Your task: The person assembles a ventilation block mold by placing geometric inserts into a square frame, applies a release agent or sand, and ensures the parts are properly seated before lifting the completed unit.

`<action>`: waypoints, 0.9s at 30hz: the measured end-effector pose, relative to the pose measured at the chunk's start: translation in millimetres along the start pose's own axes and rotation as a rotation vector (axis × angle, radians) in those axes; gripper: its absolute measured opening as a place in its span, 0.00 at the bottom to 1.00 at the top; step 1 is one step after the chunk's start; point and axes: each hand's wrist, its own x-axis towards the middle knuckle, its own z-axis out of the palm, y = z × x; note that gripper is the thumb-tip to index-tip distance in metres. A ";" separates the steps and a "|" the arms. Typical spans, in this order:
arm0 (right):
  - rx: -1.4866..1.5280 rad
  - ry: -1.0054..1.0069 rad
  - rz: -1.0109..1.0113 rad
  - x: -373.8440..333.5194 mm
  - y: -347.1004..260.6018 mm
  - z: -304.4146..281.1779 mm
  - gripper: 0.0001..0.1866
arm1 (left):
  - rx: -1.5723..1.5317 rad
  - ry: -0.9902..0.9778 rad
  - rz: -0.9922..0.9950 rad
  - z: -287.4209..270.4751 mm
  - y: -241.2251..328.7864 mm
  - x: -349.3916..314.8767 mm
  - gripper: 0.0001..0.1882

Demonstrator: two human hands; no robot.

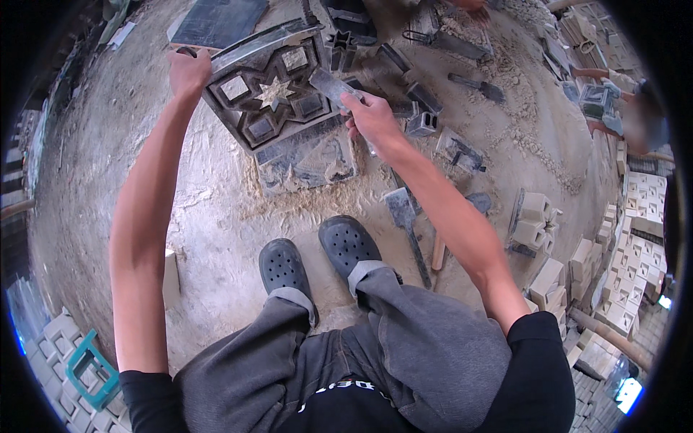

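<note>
A square dark metal mould [232, 121] with a star and angular openings is tilted up in front of me. My left hand [190, 74] is closed around a handle at its upper left corner. In my right hand [372, 121] is a scraper [330, 86] with a flat grey blade, its blade over the mould's right side. Pale material shows in the star and in some of the openings. Below the mould's near edge lies a flat plate [273, 175] smeared with wet-looking, sandy material. The right fingertips are partly hidden behind the scraper's handle.
A dark slab [220, 22] lies beyond the mould. Metal blocks [422, 121], a trowel [485, 89], a flat-bladed tool [401, 208] and a wooden handle [438, 250] lie to the right. Pale cast blocks [533, 220] stand farther right, near another person [642, 119]. A teal frame [92, 372] is lower left.
</note>
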 end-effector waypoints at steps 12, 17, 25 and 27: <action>-0.353 0.104 0.000 -5.2 -27.3 27.4 0.25 | 0.037 0.023 -0.041 -9.1 2.1 -4.6 0.35; -0.575 0.131 -0.097 4.1 -32.1 26.2 0.26 | 0.032 0.017 -0.020 -6.0 -1.1 -0.1 0.35; -0.483 0.224 -0.223 9.9 -9.5 36.7 0.25 | 0.005 -0.008 -0.030 -7.4 3.8 -6.0 0.35; -0.485 0.259 -0.277 9.1 -7.0 38.8 0.25 | 0.017 -0.016 -0.033 -7.6 1.6 -3.5 0.35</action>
